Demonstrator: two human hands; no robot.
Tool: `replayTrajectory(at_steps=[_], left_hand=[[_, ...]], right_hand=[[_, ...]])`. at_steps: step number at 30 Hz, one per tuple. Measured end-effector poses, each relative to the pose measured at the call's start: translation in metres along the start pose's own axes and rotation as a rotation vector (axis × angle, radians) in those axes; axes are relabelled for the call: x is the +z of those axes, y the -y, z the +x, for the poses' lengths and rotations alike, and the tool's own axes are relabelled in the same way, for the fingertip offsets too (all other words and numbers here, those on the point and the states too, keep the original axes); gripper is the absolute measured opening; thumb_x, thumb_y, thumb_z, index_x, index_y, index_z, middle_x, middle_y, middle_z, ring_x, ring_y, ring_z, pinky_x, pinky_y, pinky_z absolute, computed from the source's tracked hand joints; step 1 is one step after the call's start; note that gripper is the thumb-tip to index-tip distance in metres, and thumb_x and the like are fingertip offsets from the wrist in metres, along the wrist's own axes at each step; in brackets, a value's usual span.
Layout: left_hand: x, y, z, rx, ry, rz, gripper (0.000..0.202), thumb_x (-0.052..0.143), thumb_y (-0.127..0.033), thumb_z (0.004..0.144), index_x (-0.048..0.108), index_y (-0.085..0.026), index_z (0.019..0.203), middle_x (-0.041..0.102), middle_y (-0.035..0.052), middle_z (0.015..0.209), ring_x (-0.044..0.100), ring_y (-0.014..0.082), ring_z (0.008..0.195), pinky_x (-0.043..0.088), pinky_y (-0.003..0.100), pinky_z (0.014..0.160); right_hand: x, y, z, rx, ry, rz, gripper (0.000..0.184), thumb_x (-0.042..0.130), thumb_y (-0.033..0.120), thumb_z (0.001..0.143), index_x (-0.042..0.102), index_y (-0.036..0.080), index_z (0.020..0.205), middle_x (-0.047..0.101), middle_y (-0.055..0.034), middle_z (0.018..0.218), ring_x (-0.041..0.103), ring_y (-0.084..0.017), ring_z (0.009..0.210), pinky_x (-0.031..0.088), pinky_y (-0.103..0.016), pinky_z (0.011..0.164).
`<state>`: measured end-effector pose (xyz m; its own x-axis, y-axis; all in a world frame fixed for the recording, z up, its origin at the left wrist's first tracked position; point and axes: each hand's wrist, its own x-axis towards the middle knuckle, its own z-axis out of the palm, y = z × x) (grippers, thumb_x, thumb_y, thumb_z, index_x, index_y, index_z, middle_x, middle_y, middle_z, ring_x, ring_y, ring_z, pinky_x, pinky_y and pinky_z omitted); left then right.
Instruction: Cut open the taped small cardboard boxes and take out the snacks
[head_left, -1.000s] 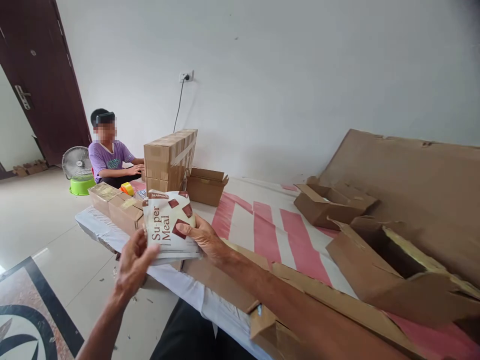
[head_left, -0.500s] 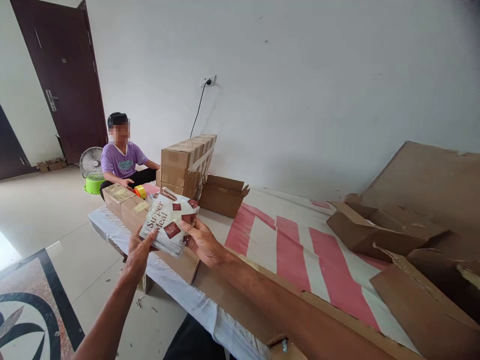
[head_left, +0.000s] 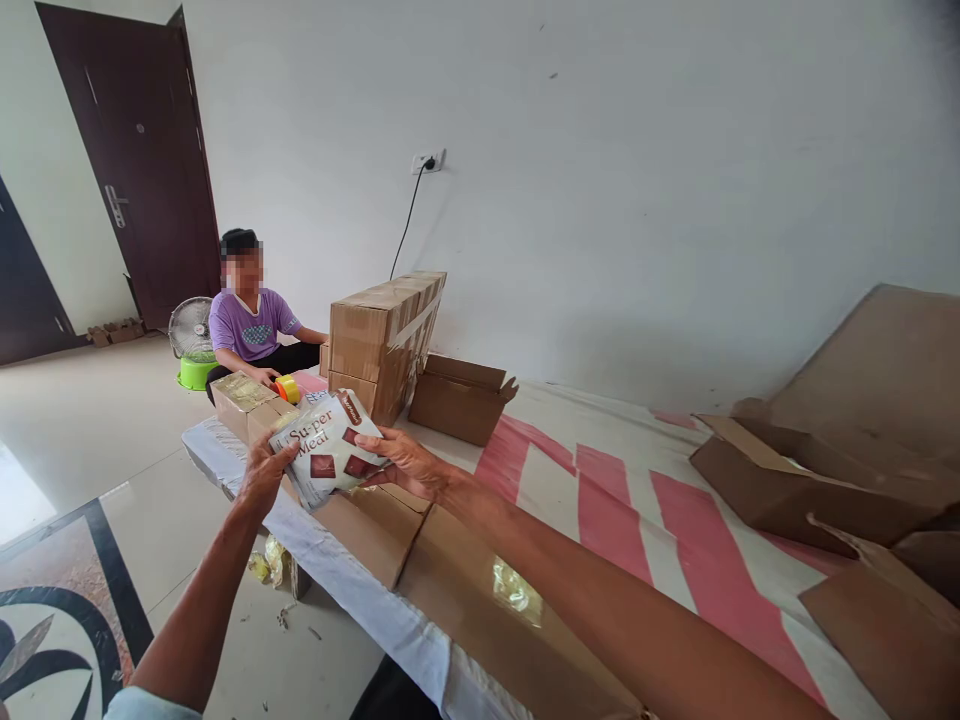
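Note:
Between my two hands is a white food pouch printed "Su-per Meal", with dark red squares on its front. My left hand grips its left edge, thumb on the printed face. On the opposite side my right hand pinches the pouch, thumb in front and the other fingers partly hidden behind it. The pouch is tilted and held above a flat cardboard carton with a shiny strip of tape on top, which lies along the cloth-covered edge nearest me.
A seated person in a purple shirt has a hand by an orange-yellow tape roll. Taped cartons stand stacked beside an open box. More open boxes lie right on the red-and-white striped sheet. A fan stands behind.
The pouch has turned anticlockwise and sits slightly lower and further left, still in both hands. My view has shifted, showing more of the carton below. The person's hand remains near the tape roll.

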<state>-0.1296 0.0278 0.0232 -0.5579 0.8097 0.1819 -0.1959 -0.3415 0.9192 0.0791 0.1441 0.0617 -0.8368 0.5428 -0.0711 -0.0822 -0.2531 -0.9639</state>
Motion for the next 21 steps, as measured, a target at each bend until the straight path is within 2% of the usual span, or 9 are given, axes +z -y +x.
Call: replayTrajectory(at_steps=[4,7,10,14,17,21], left_hand=[[0.0,-0.005,0.019,0.008,0.059,0.071,0.05,0.097,-0.035,0.054,0.072,-0.016,0.093,0.078,0.0031,0.083,0.069,0.0167,0.071,0.055,0.026,0.067],[0.001,-0.01,0.031,0.005,0.101,0.124,0.046,0.096,-0.032,0.054,0.072,-0.016,0.09,0.076,0.0016,0.079,0.068,0.0167,0.071,0.052,0.025,0.066],[0.003,-0.012,0.039,-0.004,0.132,0.173,0.043,0.095,-0.036,0.058,0.072,-0.016,0.088,0.075,0.0013,0.076,0.065,0.0163,0.067,0.05,0.025,0.063],[0.002,-0.012,0.047,-0.006,0.142,0.23,0.041,0.095,-0.042,0.059,0.073,-0.016,0.083,0.071,-0.0003,0.07,0.06,0.0142,0.061,0.045,0.024,0.058],[0.0,-0.01,0.055,-0.015,0.138,0.256,0.042,0.096,-0.044,0.056,0.072,-0.017,0.078,0.07,-0.0006,0.068,0.059,0.0142,0.059,0.044,0.024,0.057],[-0.003,-0.007,0.068,-0.028,0.12,0.276,0.044,0.096,-0.045,0.056,0.076,-0.016,0.082,0.073,0.0017,0.071,0.062,0.0163,0.062,0.046,0.026,0.06]], right_hand=[[-0.014,0.008,0.011,0.038,0.001,-0.08,0.051,0.098,0.039,0.061,0.077,0.019,0.103,0.081,-0.0088,0.098,0.075,-0.023,0.078,0.066,-0.036,0.067],[-0.02,0.004,0.024,0.008,-0.018,-0.065,0.051,0.098,0.037,0.057,0.078,0.018,0.099,0.081,-0.0085,0.097,0.074,-0.023,0.078,0.064,-0.035,0.069],[-0.026,-0.007,0.038,-0.028,-0.063,-0.05,0.045,0.097,0.038,0.057,0.078,0.017,0.093,0.081,-0.007,0.092,0.073,-0.021,0.076,0.062,-0.031,0.069],[-0.031,-0.02,0.052,-0.009,-0.109,-0.048,0.041,0.098,0.04,0.054,0.076,0.016,0.08,0.079,-0.006,0.078,0.069,-0.019,0.064,0.057,-0.03,0.06],[-0.031,-0.025,0.06,-0.002,-0.119,-0.043,0.044,0.099,0.041,0.052,0.075,0.016,0.08,0.078,-0.0054,0.077,0.068,-0.018,0.061,0.056,-0.029,0.057],[-0.028,-0.03,0.071,-0.025,-0.154,-0.037,0.046,0.099,0.041,0.053,0.075,0.017,0.084,0.079,-0.0053,0.079,0.069,-0.018,0.065,0.055,-0.028,0.059]])
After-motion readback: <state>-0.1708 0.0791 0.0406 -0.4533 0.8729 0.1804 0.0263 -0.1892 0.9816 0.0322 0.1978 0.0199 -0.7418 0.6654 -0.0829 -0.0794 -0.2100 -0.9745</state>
